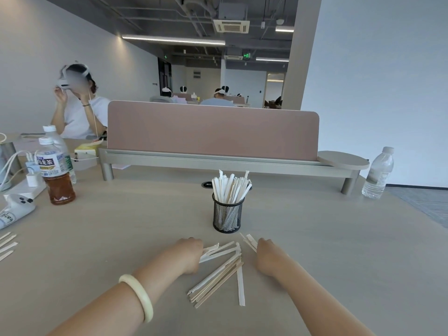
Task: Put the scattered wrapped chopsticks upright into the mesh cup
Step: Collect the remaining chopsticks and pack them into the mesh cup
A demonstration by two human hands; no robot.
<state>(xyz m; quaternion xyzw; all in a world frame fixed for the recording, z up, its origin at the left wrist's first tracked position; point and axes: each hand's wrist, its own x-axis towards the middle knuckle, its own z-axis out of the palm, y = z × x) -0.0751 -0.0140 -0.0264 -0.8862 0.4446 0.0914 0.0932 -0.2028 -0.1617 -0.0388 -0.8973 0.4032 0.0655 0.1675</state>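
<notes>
1. The loose wrapped chopsticks [219, 275] lie flat on the table [121, 238] between the 2 hands, just in front of the mesh cup [227, 215], which stands upright beyond them
2. Their long axes differ: the main bundle runs diagonally from near left to far right, 1 white stick [240, 284] lies almost straight away from the person, and a few paper-wrapped ones [218, 251] fan out rightward from the left hand
3. The left hand [188, 254], knuckles up, is curled and touching the near ends of that fan; it looks to be closing on them, but its fingers are hidden under the hand, so I cannot tell whether they are actually held
4. The right hand [268, 257] is also curled knuckles-up, touching a small group of sticks [250, 241] at its far-left edge; whether it is gripping them I cannot tell either
5. Both hands are about equally near the cup; the left is nearer the fan, the right nearer the small group, and the diagonal bundle sits between
6. The cup already holds many wrapped chopsticks [230, 186], standing upright and leaning slightly outward, with some room seemingly left
7. My judgement: any picked sticks must be turned from flat to vertical before going in
8. More sticks [7, 244] lie at the far left table edge, well apart from both hands
</notes>
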